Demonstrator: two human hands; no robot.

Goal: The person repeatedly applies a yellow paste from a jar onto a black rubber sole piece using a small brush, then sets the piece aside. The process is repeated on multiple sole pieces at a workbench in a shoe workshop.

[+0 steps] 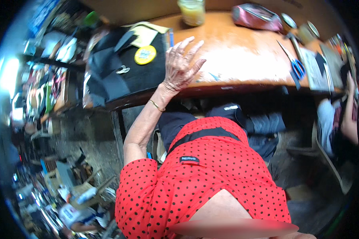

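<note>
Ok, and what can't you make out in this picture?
All in the head view:
- Right hand: not in view, so what it does is unknown.
- Left hand: palm hidden by its back; contact with the table is unclear.
- Jar: top cut off by the upper edge.
- Clutter at far left: too blurred near the fisheye rim.
- Co-worker: partly cut off by the dark rim.

Jar of yellow contents point(192, 15) cut off by upper edge. Lower edge covered by blurred red oval point(235, 228). Left hand point(181, 65): palm hidden; contact with counter point(231, 44) not discernible. Clutter at left point(66, 173) blurred, items unidentifiable. Neighbouring person point(350, 126) cut off by dark rim.
</note>
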